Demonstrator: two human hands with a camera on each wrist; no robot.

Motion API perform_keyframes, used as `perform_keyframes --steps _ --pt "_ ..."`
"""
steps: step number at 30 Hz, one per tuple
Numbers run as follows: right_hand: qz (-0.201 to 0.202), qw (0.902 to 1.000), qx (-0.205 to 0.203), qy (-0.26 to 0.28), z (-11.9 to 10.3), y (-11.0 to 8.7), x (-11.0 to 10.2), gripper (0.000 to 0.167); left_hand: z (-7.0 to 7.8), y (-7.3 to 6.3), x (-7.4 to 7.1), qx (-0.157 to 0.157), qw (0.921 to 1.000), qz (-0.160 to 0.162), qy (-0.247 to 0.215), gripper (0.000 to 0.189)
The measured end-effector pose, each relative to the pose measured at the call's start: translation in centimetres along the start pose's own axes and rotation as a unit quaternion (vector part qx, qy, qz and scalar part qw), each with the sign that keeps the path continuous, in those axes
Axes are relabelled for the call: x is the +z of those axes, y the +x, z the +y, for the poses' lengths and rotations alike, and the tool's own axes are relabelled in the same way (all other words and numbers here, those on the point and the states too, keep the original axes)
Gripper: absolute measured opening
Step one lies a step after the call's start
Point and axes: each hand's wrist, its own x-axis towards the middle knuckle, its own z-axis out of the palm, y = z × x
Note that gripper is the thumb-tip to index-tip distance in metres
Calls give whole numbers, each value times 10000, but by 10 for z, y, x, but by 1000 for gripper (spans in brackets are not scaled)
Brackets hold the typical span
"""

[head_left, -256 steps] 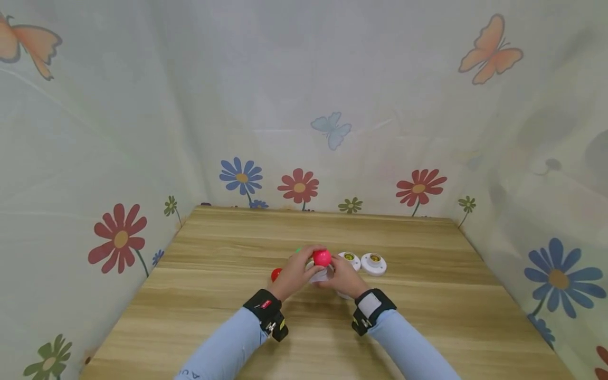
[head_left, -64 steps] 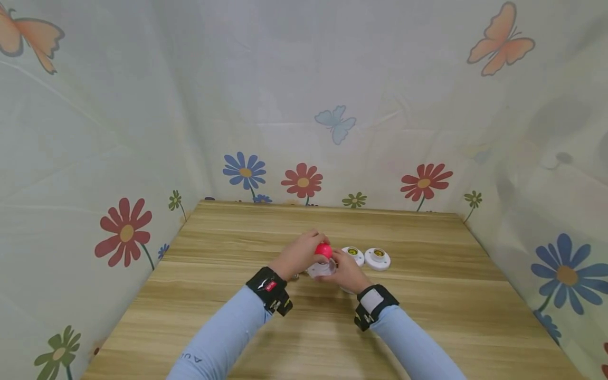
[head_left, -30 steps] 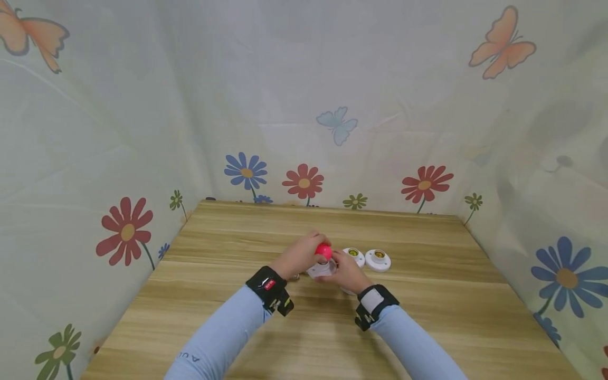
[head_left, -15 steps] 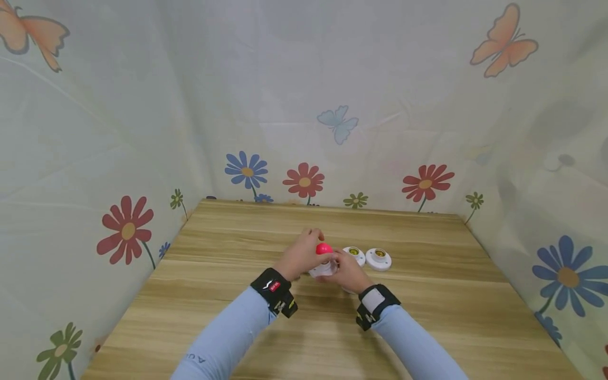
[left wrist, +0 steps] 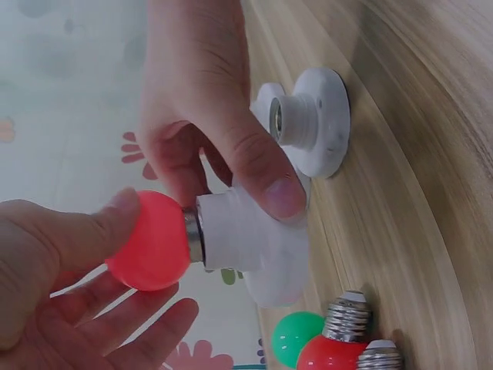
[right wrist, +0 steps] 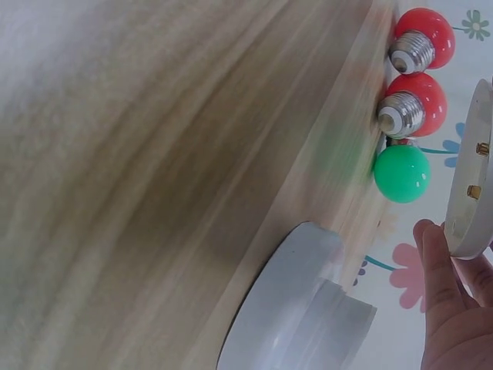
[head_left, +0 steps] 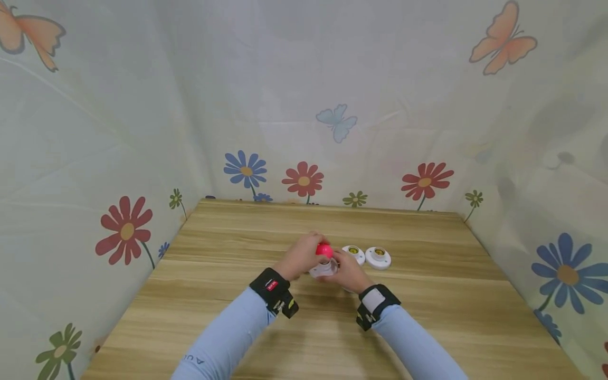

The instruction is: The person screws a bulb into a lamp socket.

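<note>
My left hand [head_left: 300,258] holds a round red light bulb [left wrist: 150,247] between thumb and fingers, the thumb pressed on its side and some fingers spread beneath. The bulb's metal base sits partly inside the neck of a white lamp socket [left wrist: 269,258], a band of metal still showing. My right hand [head_left: 350,274] grips this socket by its round base, thumb [left wrist: 283,196] across the front. In the right wrist view, the underside of the held socket [right wrist: 470,177] shows brass-coloured terminals, raised off the table.
Two white lamp sockets, a nearer one [head_left: 353,254] and an outer one [head_left: 379,258], stand right of my hands; another is partly hidden under my right wrist. Two red bulbs [right wrist: 425,100] and a green bulb [right wrist: 402,173] lie on the wooden table [head_left: 427,327]. A flowered curtain [head_left: 266,79] surrounds it.
Half a second ago my left fingers were lifted off the top of the bulb; now they are round it again. My right hand keeps its grip on the socket in the same place.
</note>
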Motion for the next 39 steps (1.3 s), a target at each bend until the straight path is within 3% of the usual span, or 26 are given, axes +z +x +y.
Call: perform_keyframes --steps 4,8,13,15,24,29,35,39 --pt "38 10000 -5 7 1 0 0 60 -2 2 0 31 9993 -182 -327 49" --pt "29 9999 140 45 1 -1 0 59 -3 1 1 -199 9978 -77 -627 62" --pt "-65 9992 328 203 -1 -1 -1 61 0 -3 2 -511 9980 310 -224 55" --pt "-97 9990 352 252 -1 -1 0 61 1 -4 2 -500 9979 400 -5 50" --pt "-100 9990 391 196 -2 -1 -1 63 2 -2 3 -306 9990 315 88 46" --pt "-52 9996 265 124 -3 -2 -3 63 0 1 4 -212 9996 166 -75 45" --pt "-42 9997 221 35 -4 -2 -3 59 4 0 2 -377 9965 170 -720 56" --pt "-46 9993 350 95 -7 -3 -4 57 5 -1 2 -517 9967 438 -448 56"
